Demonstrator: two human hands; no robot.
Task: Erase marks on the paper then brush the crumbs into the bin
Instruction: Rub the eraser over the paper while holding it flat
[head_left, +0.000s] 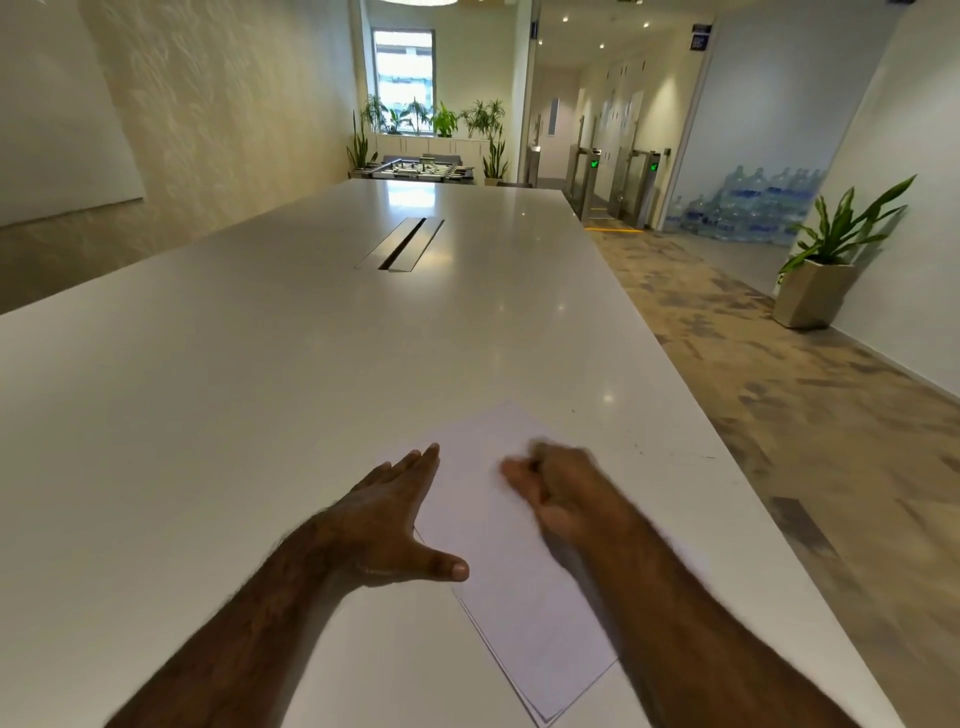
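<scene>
Both hands work the paper (519, 597) near the table's right edge: flat-fingered left hand (395, 514) pins it, blurred right hand (556, 483) curls, probably rubbing with an unseen eraser; brushing crumbs comes next.

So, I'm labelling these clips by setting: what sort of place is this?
Most likely an office common area: a long white table with a cable hatch, access turnstiles by the corridor, and stacked water bottles behind glass.

Two hands, left hand (387, 512) and right hand (558, 480), one paper stack (519, 597), one table (260, 364), one floor planter (815, 291).
</scene>
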